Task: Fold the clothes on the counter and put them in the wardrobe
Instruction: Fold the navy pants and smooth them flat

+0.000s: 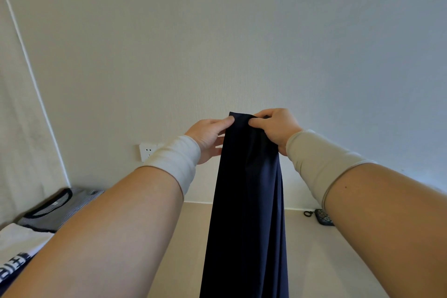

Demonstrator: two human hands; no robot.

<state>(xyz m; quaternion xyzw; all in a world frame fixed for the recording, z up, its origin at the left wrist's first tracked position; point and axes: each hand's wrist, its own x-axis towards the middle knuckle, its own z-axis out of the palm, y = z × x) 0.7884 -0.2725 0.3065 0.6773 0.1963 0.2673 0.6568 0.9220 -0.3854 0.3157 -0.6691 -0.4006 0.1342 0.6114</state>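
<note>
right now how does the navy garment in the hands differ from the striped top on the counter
The navy garment is plain dark blue; the striped top has fine grey stripes with black trim. The navy garment hangs upright in the air, pinched at its top edge by the left hand and right hand; the striped top lies flat on the counter, untouched. Both are clothes.

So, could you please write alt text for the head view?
Both hands, left hand and right hand, pinch the top edge of a dark navy garment held up above a pale counter. Striped and white clothes lie at left.
</note>
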